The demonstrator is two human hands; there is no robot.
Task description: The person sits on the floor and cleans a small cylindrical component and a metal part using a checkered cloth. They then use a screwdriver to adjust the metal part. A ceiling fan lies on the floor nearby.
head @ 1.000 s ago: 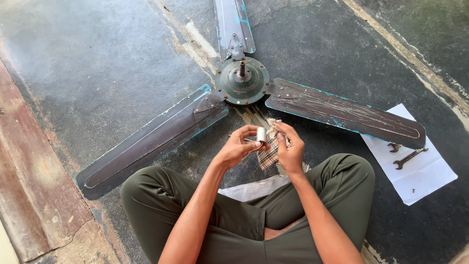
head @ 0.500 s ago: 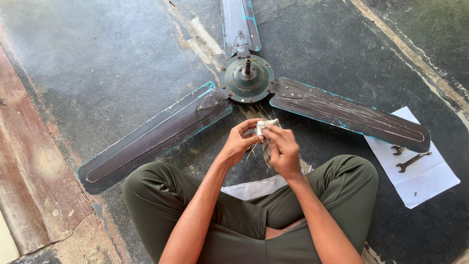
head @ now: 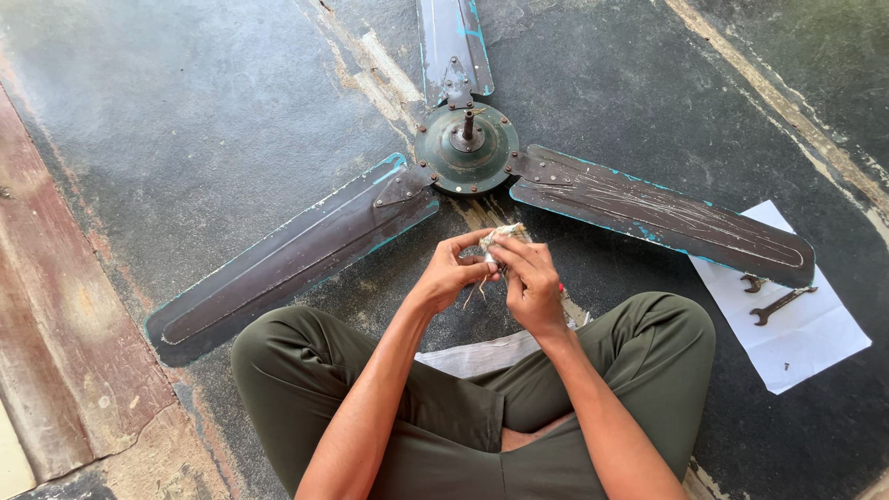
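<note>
I sit cross-legged on a dark floor in front of an old ceiling fan (head: 466, 146) that lies flat with its three dirty blades spread out. My left hand (head: 449, 275) and my right hand (head: 531, 282) meet just below the fan's round hub. Together they pinch a small pale wad of cloth (head: 496, 237) with loose threads hanging from it. Fingers of both hands are closed on it. What else the cloth wraps is hidden.
A white sheet of paper (head: 804, 335) lies on the floor at the right with two spanners (head: 780, 304) on it, partly under a fan blade tip. Another pale sheet (head: 477, 355) shows between my knees. A reddish strip of floor (head: 56, 333) runs along the left.
My hands have drawn closer together and the checked cloth seen earlier is now bunched into a small wad between the fingers. The camera view has shifted slightly.
</note>
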